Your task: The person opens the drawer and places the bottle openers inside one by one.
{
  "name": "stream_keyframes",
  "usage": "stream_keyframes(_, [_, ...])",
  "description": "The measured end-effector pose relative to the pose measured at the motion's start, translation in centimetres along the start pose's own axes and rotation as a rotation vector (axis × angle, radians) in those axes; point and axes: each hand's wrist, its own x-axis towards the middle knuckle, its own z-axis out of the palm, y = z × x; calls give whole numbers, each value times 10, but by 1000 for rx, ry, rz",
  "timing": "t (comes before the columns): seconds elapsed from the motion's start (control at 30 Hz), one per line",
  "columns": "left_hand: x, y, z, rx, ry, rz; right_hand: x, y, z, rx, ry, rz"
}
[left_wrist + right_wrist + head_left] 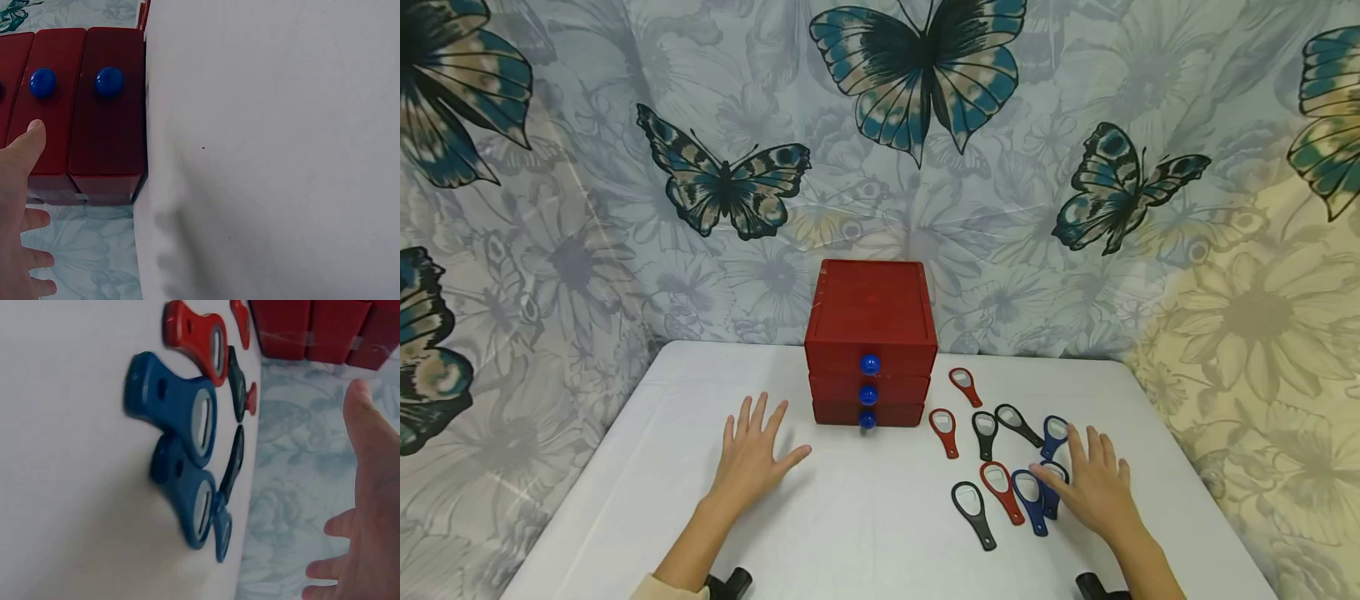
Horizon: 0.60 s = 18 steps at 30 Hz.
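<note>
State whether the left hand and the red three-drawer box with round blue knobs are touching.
Apart: the head view shows a strip of white tabletop between the left hand's thumb and the red three-drawer box.

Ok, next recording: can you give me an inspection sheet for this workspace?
Surface: white tabletop, with a small dark speck in the left wrist view.
Job's things: red drawer box with three blue knobs, drawers apparently closed; nine magnifier-shaped items, three each red, black and blue.
Clutter: no other loose objects seen.
Left hand: fingers spread, holding nothing.
Right hand: beside the blue items, holding nothing.
Cables: nothing seen.
Surroundings: butterfly-patterned backdrop.
</note>
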Motion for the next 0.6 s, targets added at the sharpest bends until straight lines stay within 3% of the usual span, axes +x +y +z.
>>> stream_keyframes(0.3, [11,0,-6,-34,-16,7,15,-17,-8,24,-3,-28])
stream_keyframes(0.6, [24,2,-9,-187,-75,-40,30,-37,-14,88,-17,-111])
